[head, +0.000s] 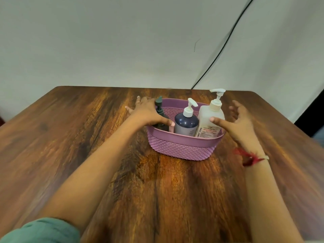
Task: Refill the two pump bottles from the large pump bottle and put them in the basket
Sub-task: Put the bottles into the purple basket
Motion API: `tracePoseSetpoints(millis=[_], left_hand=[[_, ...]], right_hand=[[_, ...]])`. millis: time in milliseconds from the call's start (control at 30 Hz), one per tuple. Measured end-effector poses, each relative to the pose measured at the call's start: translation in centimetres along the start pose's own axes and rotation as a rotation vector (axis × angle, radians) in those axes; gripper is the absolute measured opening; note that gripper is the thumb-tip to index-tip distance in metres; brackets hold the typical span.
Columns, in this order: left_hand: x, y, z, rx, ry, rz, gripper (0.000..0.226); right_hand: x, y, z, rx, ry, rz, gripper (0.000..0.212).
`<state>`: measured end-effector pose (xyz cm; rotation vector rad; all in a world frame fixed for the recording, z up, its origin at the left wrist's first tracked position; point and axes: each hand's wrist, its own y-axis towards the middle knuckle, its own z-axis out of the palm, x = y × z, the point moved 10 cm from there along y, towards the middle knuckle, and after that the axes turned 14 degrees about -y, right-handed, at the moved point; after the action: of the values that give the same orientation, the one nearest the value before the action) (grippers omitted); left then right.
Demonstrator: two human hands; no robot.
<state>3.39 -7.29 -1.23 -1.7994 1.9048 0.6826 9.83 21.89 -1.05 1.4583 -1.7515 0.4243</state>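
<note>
a purple plastic basket with a woven pattern (182,148) sits on the brown wooden table (87,137), right between the person's two hands. three pump bottles stand up inside it.

the left hand (149,113) is at the left end of the basket. its fingers are spread wide, and its thumb lies over the near rim. the small dark bottle with a dark green pump (160,111) stands just behind this hand, partly hidden by it. it is hard to tell if the hand touches that bottle.

the round dark blue bottle with a white pump (186,123) stands in the middle, between both hands.

the right hand (240,121) is at the right end of the basket. it is open too, with fingers curled a little and apart. its thumb reaches across the front of the large clear bottle with a white pump (211,120), which stands just left of this hand.

neither hand holds anything. a red thread band (250,157) is tied on the right wrist, and a green sleeve (43,230) shows on the left arm.
</note>
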Motion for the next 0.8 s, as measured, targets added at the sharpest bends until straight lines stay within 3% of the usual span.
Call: tracePoseSetpoints(millis=[67,133,267,400,533,800], left_hand=[[0.0,-0.4,0.5,0.025,-0.051,0.001,0.101],[0.3,-0.5,1.0,0.056,-0.150,-0.007,0.096],[0.5,-0.7,2.0,0.155,-0.224,-0.040,0.082],[0.1,-0.4,2.2,0.163,-0.225,-0.017,0.077],[0.5,-0.4,2.2,0.155,-0.215,-0.035,0.079],[0.5,-0.5,2.2,0.177,-0.163,-0.065,0.087]], right_hand=[[0.1,0.9,2.3,0.197,0.061,-0.010,0.112],[0.7,1.3,3.5,0.274,0.058,-0.075,0.106],[0.8,1.9,2.9,0.225,-0.017,-0.158,0.095],[0.3,2.1,1.9,0.212,0.057,-0.139,0.092],[1.1,1.5,2.6,0.248,-0.001,-0.216,0.086],[1.2,1.3,2.8,0.306,0.021,-0.189,0.085]])
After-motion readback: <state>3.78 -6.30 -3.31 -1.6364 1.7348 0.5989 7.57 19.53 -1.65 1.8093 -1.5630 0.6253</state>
